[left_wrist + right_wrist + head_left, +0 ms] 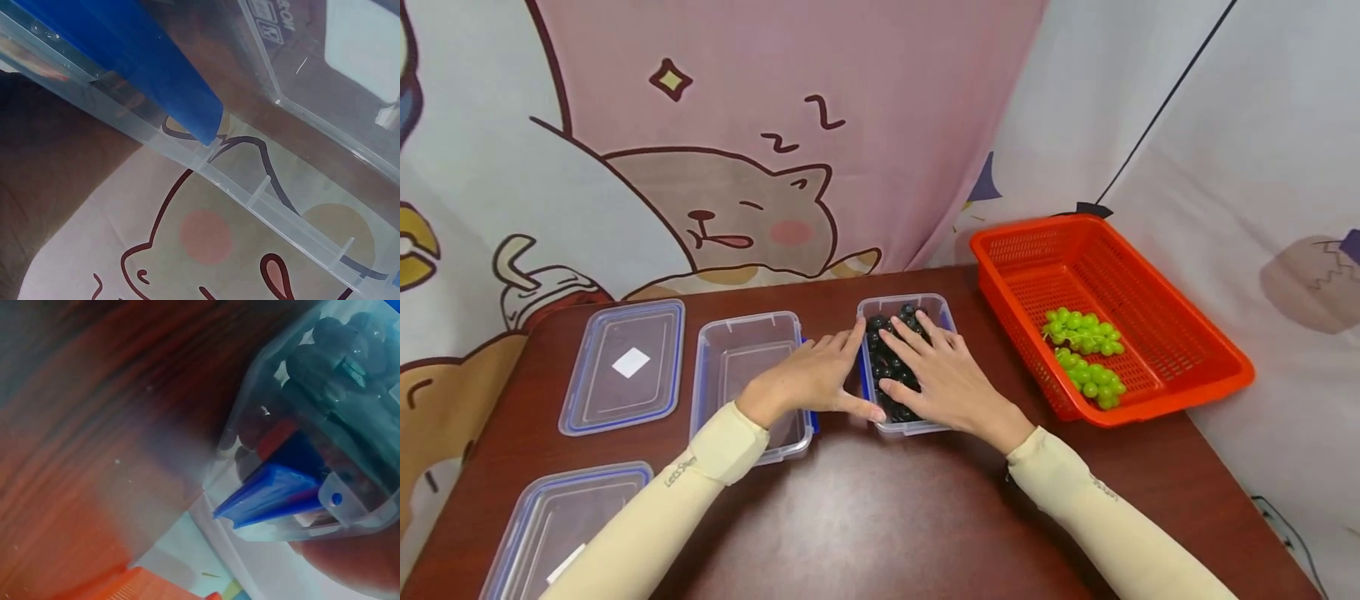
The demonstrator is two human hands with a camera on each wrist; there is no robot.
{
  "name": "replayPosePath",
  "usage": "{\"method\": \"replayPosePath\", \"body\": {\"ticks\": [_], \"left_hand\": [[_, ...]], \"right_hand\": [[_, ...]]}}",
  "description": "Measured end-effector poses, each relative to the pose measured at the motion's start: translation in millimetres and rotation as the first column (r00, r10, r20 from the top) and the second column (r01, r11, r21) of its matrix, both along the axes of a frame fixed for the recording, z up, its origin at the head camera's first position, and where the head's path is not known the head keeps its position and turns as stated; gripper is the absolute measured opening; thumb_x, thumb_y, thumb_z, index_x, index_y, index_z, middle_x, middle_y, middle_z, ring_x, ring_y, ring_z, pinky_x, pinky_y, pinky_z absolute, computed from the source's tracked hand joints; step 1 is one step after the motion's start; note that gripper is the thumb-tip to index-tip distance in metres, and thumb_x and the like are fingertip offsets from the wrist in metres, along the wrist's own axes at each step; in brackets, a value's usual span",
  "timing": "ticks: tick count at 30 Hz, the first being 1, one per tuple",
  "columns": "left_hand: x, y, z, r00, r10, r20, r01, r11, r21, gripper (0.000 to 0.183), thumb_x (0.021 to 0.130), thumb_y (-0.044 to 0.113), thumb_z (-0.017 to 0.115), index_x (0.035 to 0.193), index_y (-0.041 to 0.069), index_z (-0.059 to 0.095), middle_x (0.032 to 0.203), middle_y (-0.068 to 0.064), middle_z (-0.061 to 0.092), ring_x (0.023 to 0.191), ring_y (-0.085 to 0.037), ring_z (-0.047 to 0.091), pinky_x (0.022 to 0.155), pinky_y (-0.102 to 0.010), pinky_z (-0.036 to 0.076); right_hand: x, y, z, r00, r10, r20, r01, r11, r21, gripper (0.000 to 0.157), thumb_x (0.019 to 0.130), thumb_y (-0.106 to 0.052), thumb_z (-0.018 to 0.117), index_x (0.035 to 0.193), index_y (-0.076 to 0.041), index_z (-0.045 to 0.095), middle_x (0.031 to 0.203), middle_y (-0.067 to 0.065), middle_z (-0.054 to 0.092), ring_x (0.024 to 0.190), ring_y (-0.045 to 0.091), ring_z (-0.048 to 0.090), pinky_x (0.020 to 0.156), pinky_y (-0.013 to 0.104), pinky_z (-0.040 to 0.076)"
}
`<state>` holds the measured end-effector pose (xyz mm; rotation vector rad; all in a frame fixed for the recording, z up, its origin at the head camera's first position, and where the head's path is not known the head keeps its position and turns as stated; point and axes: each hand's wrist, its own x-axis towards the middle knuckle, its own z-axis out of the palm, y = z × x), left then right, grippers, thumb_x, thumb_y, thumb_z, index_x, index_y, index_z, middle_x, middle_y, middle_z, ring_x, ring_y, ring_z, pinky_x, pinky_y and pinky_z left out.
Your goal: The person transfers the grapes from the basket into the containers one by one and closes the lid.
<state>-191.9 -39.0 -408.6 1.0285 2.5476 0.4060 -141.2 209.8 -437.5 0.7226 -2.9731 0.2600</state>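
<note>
Dark grapes (886,362) fill a see-through plastic box (952,321) at the back middle of the table. My right hand (951,379) lies over them with fingers spread and fairly straight, fingertips on the grapes. At the box's left side is my left hand (812,375), its fingers extended along the wall and its thumb pointing to the front left corner. Under the left wrist stands a second see-through box (737,367), whose blue latch (169,75) looms large in the left wrist view. The right wrist view shows the grape box's blue latch (275,494) folded outward.
A red basket (1187,400) on the right holds two bunches of green grapes (1082,331). Two see-through lids with blue seals lie on the left, one farther back (617,392) and one nearer (576,500), partly behind the left sleeve. A printed cloth (910,125) hangs behind the table.
</note>
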Motion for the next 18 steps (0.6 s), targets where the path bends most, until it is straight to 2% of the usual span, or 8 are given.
{"method": "replayPosePath", "body": {"ticks": [4,8,13,18], "left_hand": [[-0.4,0,1.4,1.000,0.001,0.000,-0.001,1.000,0.000,0.145,0.083,0.084,0.074,0.174,0.001,-0.002,0.176,-0.026,0.024,0.157,-0.049,0.032,0.123,-0.069,0.026],[0.4,-2,1.5,1.000,0.002,-0.009,-0.002,1.000,0.003,0.144,0.084,0.084,0.074,0.174,0.001,-0.001,0.176,-0.025,0.024,0.157,-0.048,0.032,0.123,-0.070,0.026],[2.1,-4,2.5,0.999,-0.024,-0.025,0.025,1.000,0.012,0.141,0.085,0.087,0.069,0.174,0.001,0.000,0.177,-0.024,0.022,0.158,-0.047,0.030,0.123,-0.071,0.026],[2.3,-10,4.2,0.999,-0.040,-0.034,0.041,0.999,0.030,0.136,0.088,0.086,0.067,0.174,0.001,0.004,0.176,-0.026,0.022,0.158,-0.049,0.028,0.122,-0.072,0.025]], "right_hand": [[1.3,-1,2.6,1.000,-0.004,-0.003,0.004,1.000,0.013,0.079,0.108,-0.067,0.044,0.173,-0.024,0.035,0.178,0.006,0.027,0.164,0.043,0.016,0.121,0.071,0.026],[2.2,-2,2.8,1.000,0.004,-0.002,-0.004,1.000,-0.015,0.078,0.108,-0.066,0.046,0.173,-0.024,0.036,0.177,0.008,0.029,0.164,0.043,0.015,0.121,0.070,0.025],[6.0,2,5.0,1.000,-0.003,0.023,0.005,0.995,-0.100,0.081,0.108,-0.068,0.046,0.174,-0.023,0.033,0.180,0.006,0.022,0.166,0.040,0.005,0.123,0.072,0.018],[11.8,9,11.4,0.997,-0.005,0.075,0.021,0.976,-0.215,0.084,0.108,-0.069,0.047,0.175,-0.021,0.029,0.182,0.001,0.017,0.167,0.034,-0.002,0.123,0.073,0.014]]}}
